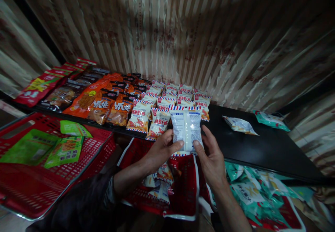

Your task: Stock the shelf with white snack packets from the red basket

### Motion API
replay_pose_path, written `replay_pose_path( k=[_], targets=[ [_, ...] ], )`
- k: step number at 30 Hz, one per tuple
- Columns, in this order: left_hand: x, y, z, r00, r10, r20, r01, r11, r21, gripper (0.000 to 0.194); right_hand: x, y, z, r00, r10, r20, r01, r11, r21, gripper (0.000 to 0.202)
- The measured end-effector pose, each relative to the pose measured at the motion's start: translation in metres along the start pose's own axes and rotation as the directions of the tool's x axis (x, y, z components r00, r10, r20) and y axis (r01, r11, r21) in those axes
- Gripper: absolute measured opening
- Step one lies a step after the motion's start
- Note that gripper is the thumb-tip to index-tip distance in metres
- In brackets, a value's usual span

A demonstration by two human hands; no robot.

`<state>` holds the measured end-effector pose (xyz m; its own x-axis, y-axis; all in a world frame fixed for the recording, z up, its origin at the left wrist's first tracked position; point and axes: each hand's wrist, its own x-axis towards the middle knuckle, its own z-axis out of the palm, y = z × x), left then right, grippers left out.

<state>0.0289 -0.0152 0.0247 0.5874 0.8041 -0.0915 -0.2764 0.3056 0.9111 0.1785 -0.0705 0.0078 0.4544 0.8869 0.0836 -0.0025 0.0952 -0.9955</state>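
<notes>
A white snack bag (186, 129) with a red and blue striped edge is held upright, its printed back facing me. My left hand (161, 151) grips its lower left side, thumb on the front. On the right side my right hand (210, 155) holds the same bag, thumb pressed on its lower part. Behind it, rows of matching white and red bags (139, 116) stand on the black shelf (235, 144). Below my hands is a red basket (187, 190) with several similar bags (163, 172) in it.
Orange bags (120, 109) and red bags (39, 87) line the shelf's left. One white bag (240, 125) and a teal bag (270, 119) lie on its right. A red basket (23, 190) holds green bags (65, 150); teal bags (258, 193) fill another at lower right.
</notes>
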Motion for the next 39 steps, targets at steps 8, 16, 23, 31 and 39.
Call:
replay_pose_path(
  k=[8, 16, 23, 31, 39],
  targets=[
    [0.001, 0.002, 0.001, 1.0, 0.011, 0.001, -0.011, 1.0, 0.018, 0.041, 0.001, -0.002, 0.0, 1.0, -0.024, -0.015, 0.023, 0.999, -0.028, 0.061],
    [-0.001, 0.001, 0.001, 1.0, 0.006, 0.01, -0.006, 1.0, -0.005, 0.043, -0.001, -0.001, -0.004, 0.997, -0.073, -0.005, 0.073, 0.996, -0.043, 0.055],
    [0.001, -0.002, 0.0, 0.999, 0.033, 0.016, -0.032, 0.998, -0.048, 0.043, -0.002, 0.0, -0.006, 0.998, -0.056, 0.011, 0.057, 0.997, -0.054, 0.055],
    [0.0, 0.003, 0.005, 0.995, 0.083, -0.05, -0.083, 0.997, -0.005, 0.037, -0.001, 0.007, -0.007, 0.977, -0.212, -0.012, 0.199, 0.936, -0.29, 0.05],
    [0.002, -0.002, 0.007, 0.986, 0.128, -0.103, -0.124, 0.991, 0.039, 0.051, -0.004, 0.007, -0.008, 0.906, -0.421, 0.026, 0.385, 0.8, -0.46, 0.031]
  ],
)
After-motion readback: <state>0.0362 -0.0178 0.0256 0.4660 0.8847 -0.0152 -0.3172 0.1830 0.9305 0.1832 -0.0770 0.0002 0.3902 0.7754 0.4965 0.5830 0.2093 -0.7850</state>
